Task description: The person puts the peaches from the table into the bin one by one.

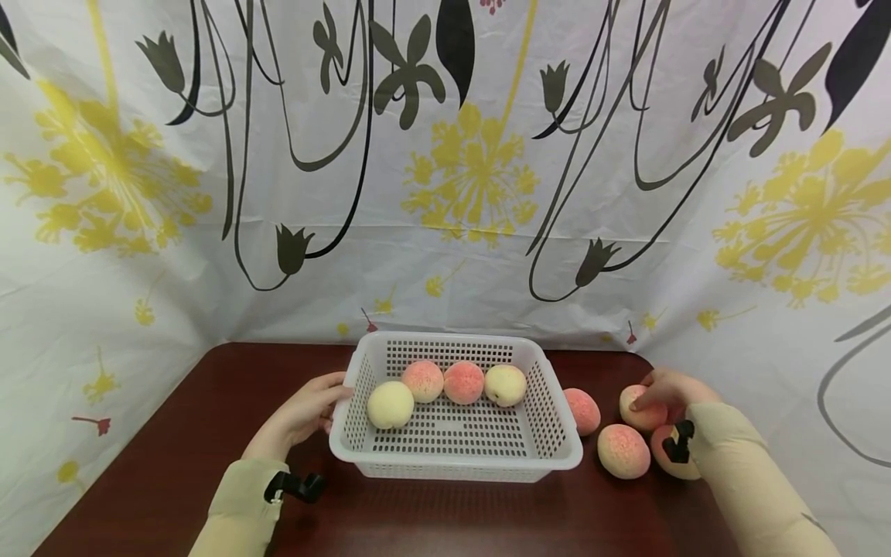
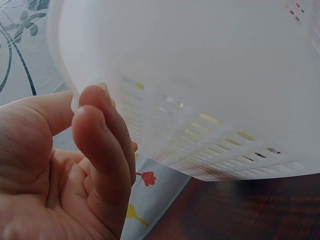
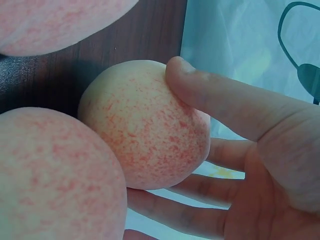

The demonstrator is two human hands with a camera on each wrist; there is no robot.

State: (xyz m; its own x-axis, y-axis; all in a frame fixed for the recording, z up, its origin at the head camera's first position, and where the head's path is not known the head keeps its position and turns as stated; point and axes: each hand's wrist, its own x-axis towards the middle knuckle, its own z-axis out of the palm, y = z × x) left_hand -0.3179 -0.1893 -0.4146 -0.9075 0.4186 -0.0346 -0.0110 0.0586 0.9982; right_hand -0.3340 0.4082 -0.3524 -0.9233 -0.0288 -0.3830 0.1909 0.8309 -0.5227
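Note:
A white plastic basket (image 1: 448, 468) stands on the dark table, with several peaches inside, among them a pale one (image 1: 390, 404) and a red one (image 1: 463, 382). My left hand (image 1: 306, 410) grips the basket's left rim; in the left wrist view its curled fingers (image 2: 102, 145) lie against the outer wall. To the right of the basket, my right hand (image 1: 674, 391) holds a pink-yellow peach (image 1: 642, 408). The right wrist view has the thumb on one side of that peach (image 3: 145, 125) and the other fingers around its far side.
Near the right hand lie more peaches: one beside the basket's right wall (image 1: 582, 411), one in front (image 1: 623, 451), and one partly under the right wrist (image 1: 671, 456). A patterned white curtain (image 1: 452, 286) hangs behind the dark red table (image 1: 174, 441).

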